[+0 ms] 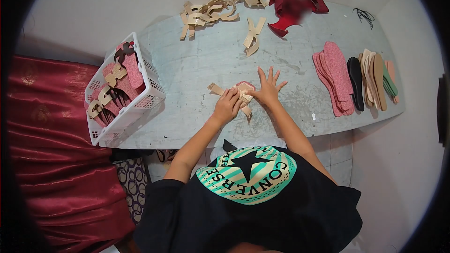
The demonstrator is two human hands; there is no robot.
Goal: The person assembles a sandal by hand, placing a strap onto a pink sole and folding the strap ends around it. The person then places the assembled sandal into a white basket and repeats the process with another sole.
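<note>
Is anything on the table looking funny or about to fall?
The white basket of sandal parts looks odd: it sits skewed at the left edge of the table and seems to hang partly over it.

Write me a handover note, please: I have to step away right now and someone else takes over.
Left hand curled on the beige strap; right hand flat, fingers spread, on the pink sole.
Done: strapped soles lie in the white basket, to the left.
Left: loose straps at the far edge, pink insoles stacked to the right.
</note>
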